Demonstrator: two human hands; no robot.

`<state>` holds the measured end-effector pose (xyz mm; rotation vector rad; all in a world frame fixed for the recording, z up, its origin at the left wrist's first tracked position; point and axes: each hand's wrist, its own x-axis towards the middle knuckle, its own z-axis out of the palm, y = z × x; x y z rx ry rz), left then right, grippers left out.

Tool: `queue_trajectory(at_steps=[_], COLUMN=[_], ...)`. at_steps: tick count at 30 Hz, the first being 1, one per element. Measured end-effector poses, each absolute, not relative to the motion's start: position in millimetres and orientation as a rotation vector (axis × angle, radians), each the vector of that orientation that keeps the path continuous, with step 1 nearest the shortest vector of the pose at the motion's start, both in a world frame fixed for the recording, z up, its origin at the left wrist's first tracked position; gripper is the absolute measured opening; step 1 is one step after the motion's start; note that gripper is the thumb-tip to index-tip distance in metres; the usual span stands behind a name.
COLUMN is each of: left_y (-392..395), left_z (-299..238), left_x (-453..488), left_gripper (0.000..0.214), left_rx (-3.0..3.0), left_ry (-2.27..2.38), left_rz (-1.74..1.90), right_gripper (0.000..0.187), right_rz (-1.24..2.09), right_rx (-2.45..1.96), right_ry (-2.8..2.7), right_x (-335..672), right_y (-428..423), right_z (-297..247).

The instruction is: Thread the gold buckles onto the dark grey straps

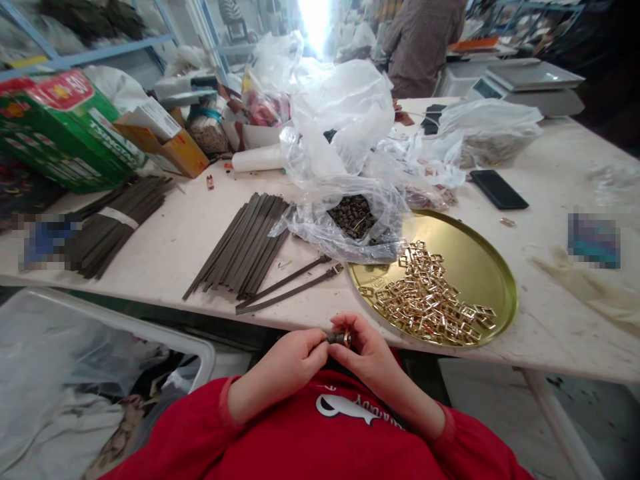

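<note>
Close to my body, just off the table's front edge, my left hand (301,355) pinches a short dark strap piece (335,338). My right hand (364,348) has its fingers closed around a gold buckle (347,339) at the other end of that piece. Part of both is covered by my fingers. On the table beyond lie two dark straps (293,287), at least one with a gold buckle at its end. Left of them is a spread bundle of plain dark straps (245,243). Many loose gold buckles (430,300) are heaped on a round gold tray (465,243).
An open plastic bag (305,230) of small dark loops (353,217) overlaps the tray. A phone (499,189) and a scale (530,77) are at the right. A banded strap bundle (125,217) and green box (65,133) stand left. Another person (425,47) is behind the table.
</note>
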<state>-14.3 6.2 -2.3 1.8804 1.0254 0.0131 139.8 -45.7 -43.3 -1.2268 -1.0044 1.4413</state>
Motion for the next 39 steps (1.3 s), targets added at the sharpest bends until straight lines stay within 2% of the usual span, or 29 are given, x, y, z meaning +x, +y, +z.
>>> queue_trajectory(at_steps=[3, 8, 14, 22, 25, 28, 30, 39], left_y=[4, 9, 13, -3, -5, -2, 0, 6], left_z=[-2, 2, 12, 17, 14, 16, 19, 17], left_x=[-15, -19, -21, -27, -33, -39, -41, -37], left_gripper=[0.028, 0.027, 0.026, 0.021, 0.022, 0.026, 0.027, 0.028], left_rx=[1.884, 1.741, 1.570, 1.402, 1.490, 1.693, 1.812, 1.892], left_ry=[1.032, 0.974, 0.922, 0.944, 0.960, 0.951, 0.927, 0.835], left_rz=[0.000, -0.026, -0.023, -0.010, -0.056, -0.060, -0.068, -0.131], right_gripper=[0.014, 0.016, 0.022, 0.008, 0.008, 0.022, 0.031, 0.033], right_rz=[1.360, 1.519, 1.070, 0.844, 1.090, 1.577, 1.747, 1.788], right_rx=[-1.310, -1.198, -1.101, -1.084, -1.148, -1.103, -1.015, -1.016], right_ry=[-1.198, -1.188, -1.861, -2.019, -1.863, -1.397, -1.103, -0.846], right_x=[143, 146, 153, 151, 147, 144, 143, 139], right_y=[-44, -42, -36, -42, -48, -52, -53, -50], right_z=[-45, -44, -26, -19, -21, -21, -21, -26])
